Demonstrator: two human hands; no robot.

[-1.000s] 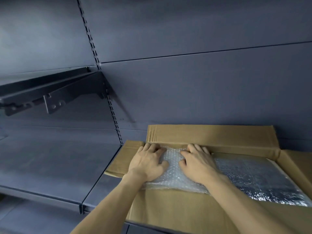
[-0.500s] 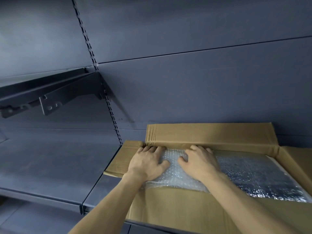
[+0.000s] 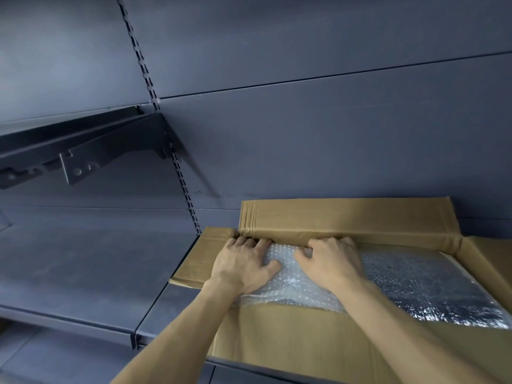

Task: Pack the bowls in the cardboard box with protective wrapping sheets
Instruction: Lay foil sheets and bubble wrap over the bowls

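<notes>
Two hands press clear bubble wrap sheet (image 3: 288,275) into open brown cardboard box (image 3: 349,217).
Left hand (image 3: 243,266) and right hand (image 3: 329,260) lie flat on it, fingertips curling over its far edge at the box wall.

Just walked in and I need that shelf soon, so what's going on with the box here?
A person is packing an open cardboard box that sits on a dark metal shelf. Both hands press a sheet of bubble wrap down at the box's left end: the left hand near the left corner, the right hand beside it, fingertips at the far wall. The wrap covers the whole opening; no bowls are visible.
</notes>
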